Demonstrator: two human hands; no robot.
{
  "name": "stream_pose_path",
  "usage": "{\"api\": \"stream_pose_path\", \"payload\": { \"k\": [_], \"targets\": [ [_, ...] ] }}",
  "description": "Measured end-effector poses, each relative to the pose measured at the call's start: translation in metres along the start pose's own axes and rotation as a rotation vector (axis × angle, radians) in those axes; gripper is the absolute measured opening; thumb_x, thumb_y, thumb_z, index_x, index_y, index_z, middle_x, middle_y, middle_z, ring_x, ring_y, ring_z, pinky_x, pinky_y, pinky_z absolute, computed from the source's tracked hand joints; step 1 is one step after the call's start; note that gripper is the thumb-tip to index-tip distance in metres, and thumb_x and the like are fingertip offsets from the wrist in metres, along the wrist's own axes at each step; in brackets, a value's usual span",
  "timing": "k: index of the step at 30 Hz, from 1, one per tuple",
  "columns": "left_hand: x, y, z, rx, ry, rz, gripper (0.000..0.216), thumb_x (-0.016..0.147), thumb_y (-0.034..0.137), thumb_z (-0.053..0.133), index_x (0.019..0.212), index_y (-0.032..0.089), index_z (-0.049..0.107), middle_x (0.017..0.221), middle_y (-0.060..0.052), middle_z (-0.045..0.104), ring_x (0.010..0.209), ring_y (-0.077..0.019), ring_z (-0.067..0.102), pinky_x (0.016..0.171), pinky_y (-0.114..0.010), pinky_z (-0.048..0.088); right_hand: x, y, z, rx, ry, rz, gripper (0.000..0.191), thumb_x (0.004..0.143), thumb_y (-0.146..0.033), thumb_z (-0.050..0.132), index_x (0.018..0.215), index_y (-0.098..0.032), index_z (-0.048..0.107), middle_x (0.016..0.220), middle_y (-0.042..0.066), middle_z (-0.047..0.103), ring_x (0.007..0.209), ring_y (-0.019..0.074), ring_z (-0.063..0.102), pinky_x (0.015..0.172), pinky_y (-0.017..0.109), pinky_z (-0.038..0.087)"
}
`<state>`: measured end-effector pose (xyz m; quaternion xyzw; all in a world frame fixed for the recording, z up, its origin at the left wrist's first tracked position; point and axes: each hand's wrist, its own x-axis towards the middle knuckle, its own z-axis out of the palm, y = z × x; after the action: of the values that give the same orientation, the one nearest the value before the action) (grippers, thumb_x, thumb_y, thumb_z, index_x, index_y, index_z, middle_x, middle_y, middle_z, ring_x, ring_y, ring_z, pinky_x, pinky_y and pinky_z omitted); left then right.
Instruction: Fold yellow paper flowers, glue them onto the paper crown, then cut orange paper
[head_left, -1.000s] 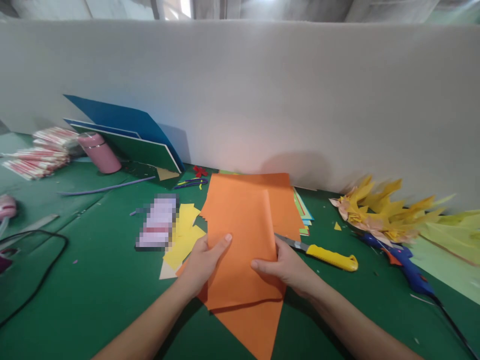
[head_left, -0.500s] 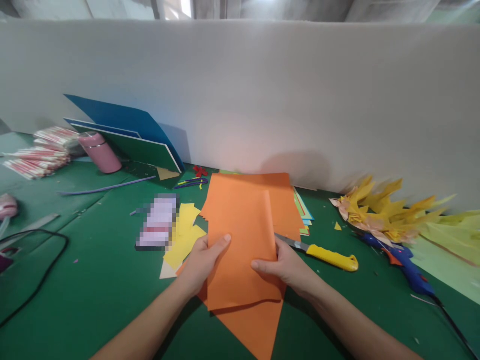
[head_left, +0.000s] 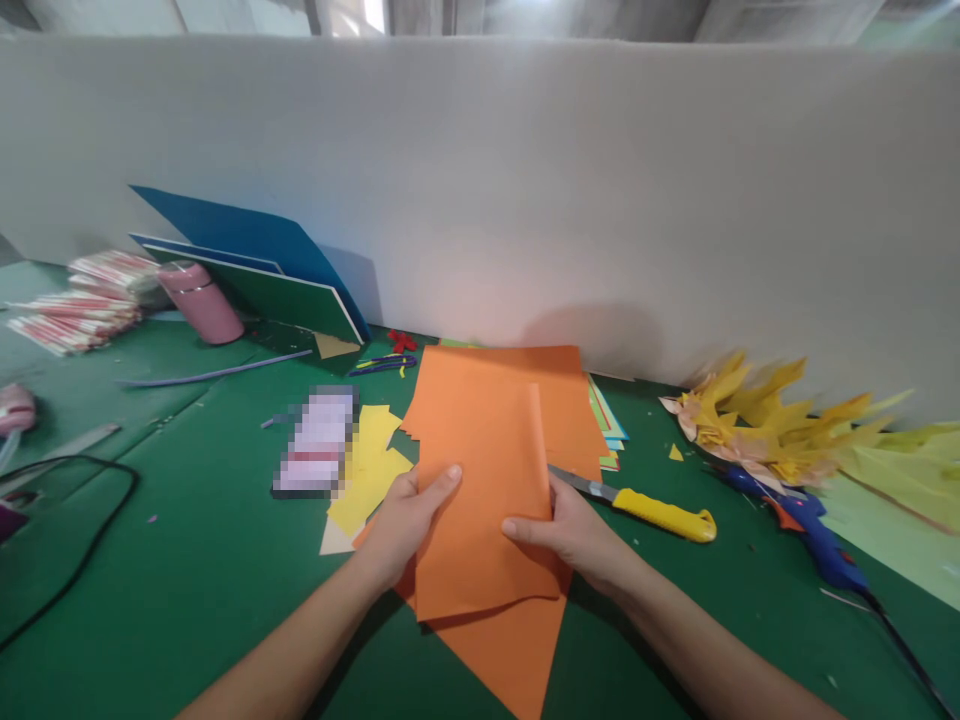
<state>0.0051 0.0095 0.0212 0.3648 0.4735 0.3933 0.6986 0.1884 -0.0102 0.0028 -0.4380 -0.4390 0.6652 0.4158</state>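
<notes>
Both my hands grip a folded orange paper sheet (head_left: 487, 480) just above the green table (head_left: 187, 560). My left hand (head_left: 405, 525) pinches its left edge, thumb on top. On the sheet's right edge, my right hand (head_left: 574, 530) is closed with its thumb across the fold. Another orange sheet (head_left: 570, 400) lies flat beneath, on a stack of coloured paper (head_left: 609, 425). Yellow-handled scissors (head_left: 652, 512) lie just right of my right hand.
Yellow paper scraps (head_left: 371, 470) and a blurred-out object (head_left: 315, 445) lie to the left. A pink cup (head_left: 201, 305), blue and green boards (head_left: 262, 270), a black cable (head_left: 82, 540), a blue glue gun (head_left: 817, 545) and yellow paper flowers (head_left: 765, 420) ring the work area before a white partition (head_left: 525, 180).
The two hands have tightened the fold a little; the folded orange sheet has shifted slightly. Nothing else moved.
</notes>
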Motion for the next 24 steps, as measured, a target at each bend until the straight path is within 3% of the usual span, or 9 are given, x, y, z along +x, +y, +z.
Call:
{"api": "stream_pose_path", "payload": {
  "k": [24],
  "targets": [
    [0.0019,-0.0002,-0.0015,0.001,-0.012,0.001,0.040,0.071,0.043,0.071,0.099,0.016,0.068,0.091,-0.011,0.075,0.078,-0.0268,0.071,0.072,-0.037,0.056,0.0003,0.0022,0.0027,-0.001,0.047,-0.006,0.062,0.055,-0.036,0.082,0.108,-0.023,0.054,0.119,0.009,0.065,0.109,0.0301,0.060,0.095,0.048,0.048]
  ]
}}
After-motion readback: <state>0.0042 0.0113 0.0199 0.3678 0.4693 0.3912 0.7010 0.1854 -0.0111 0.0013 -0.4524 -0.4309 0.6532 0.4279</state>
